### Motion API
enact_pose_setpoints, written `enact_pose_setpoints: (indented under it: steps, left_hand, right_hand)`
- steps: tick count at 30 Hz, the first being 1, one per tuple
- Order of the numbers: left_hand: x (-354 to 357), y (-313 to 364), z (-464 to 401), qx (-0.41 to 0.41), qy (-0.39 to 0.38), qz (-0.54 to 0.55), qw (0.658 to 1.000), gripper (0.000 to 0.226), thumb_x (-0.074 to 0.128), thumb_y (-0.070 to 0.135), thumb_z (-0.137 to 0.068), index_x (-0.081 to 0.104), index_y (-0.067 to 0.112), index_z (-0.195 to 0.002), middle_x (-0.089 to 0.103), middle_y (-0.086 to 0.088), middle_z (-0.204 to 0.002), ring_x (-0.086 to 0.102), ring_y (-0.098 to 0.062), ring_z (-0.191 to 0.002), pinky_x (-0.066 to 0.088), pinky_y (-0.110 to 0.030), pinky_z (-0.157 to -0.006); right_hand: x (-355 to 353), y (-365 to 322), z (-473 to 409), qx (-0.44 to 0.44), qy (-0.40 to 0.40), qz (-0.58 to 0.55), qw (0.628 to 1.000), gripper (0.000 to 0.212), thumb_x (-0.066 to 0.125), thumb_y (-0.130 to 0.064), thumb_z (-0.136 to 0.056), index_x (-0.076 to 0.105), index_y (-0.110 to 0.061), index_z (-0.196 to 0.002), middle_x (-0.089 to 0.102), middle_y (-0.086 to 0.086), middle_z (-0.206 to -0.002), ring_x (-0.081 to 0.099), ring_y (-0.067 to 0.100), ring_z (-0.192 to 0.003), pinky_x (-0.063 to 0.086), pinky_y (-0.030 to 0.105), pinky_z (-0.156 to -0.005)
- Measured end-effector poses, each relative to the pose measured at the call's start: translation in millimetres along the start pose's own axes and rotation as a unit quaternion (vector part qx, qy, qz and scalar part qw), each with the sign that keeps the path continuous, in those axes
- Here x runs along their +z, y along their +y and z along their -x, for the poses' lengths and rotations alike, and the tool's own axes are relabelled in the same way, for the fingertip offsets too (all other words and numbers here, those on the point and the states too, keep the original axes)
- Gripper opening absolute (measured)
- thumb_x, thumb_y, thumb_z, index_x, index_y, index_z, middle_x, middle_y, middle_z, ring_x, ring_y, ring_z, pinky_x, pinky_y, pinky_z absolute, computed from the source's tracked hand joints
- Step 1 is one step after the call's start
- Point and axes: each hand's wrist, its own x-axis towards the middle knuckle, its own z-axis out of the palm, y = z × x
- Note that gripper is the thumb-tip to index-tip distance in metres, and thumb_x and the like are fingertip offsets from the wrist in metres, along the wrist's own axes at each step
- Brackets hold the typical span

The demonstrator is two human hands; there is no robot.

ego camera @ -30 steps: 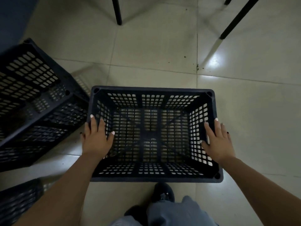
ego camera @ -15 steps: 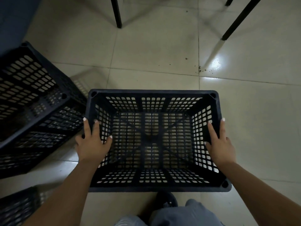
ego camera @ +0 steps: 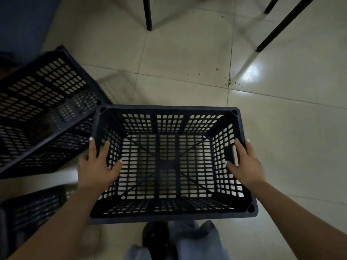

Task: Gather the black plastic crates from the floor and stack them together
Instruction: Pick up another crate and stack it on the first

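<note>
An empty black slatted crate [ego camera: 169, 108] sits in front of me, open side up, over the tiled floor. My left hand [ego camera: 97, 166] grips its left wall, thumb inside and fingers along the rim and outer side. My right hand [ego camera: 246, 164] grips the right wall the same way, beside a handle slot. A second black crate [ego camera: 47, 102] lies tilted at the left, its corner close to the held crate's far left corner. Part of a third black crate [ego camera: 32, 209] shows at the bottom left, mostly hidden by my left arm.
Two black furniture legs [ego camera: 147, 14] [ego camera: 281, 23] stand on the pale tiles at the top. A dark blue wall [ego camera: 22, 19] fills the top left corner. My shoe [ego camera: 155, 235] and trouser leg are just below the crate. Open floor lies to the right.
The held crate has come nearer to me and looks larger, with both hands staying on its side walls. The tilted crate at the left sits closer to it.
</note>
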Motion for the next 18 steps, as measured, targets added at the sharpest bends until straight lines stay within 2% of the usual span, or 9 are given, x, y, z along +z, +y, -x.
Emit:
enact_pose_setpoints:
  steps: [6, 10, 18]
  left_hand:
    - [-66, -45, 67, -0.037, -0.025, -0.022, 0.999, 0.089, 0.030, 0.074, -0.070, 0.021, 0.035, -0.150, -0.001, -0.009, -0.161, 0.031, -0.049, -0.130, 0.033, -0.052, -0.105]
    - [-115, -60, 121, -0.057, -0.031, -0.022, 0.998, 0.081, 0.040, 0.071, -0.082, 0.018, 0.035, -0.150, -0.002, -0.006, -0.161, 0.029, -0.048, -0.131, 0.034, -0.050, -0.103]
    - [-181, -87, 231, -0.118, -0.023, 0.065, 0.991, 0.078, 0.045, 0.065, -0.085, 0.015, 0.036, -0.151, -0.003, -0.002, -0.161, 0.018, -0.049, -0.137, 0.027, -0.053, -0.110]
  right_hand:
    - [-64, -43, 66, -0.050, -0.040, 0.038, 0.997, 0.082, 0.060, -0.045, -0.086, 0.011, -0.035, -0.152, -0.002, 0.005, -0.162, 0.048, 0.039, -0.125, 0.046, 0.043, -0.099]
    - [-108, -71, 117, -0.066, -0.049, 0.075, 0.994, 0.083, 0.057, -0.051, -0.087, 0.007, -0.037, -0.152, -0.005, 0.004, -0.162, 0.046, 0.037, -0.127, 0.045, 0.041, -0.099]
    - [-171, -103, 197, -0.120, -0.039, 0.124, 0.984, 0.082, 0.051, -0.056, -0.089, 0.002, -0.037, -0.152, -0.008, 0.004, -0.162, 0.045, 0.036, -0.126, 0.044, 0.041, -0.100]
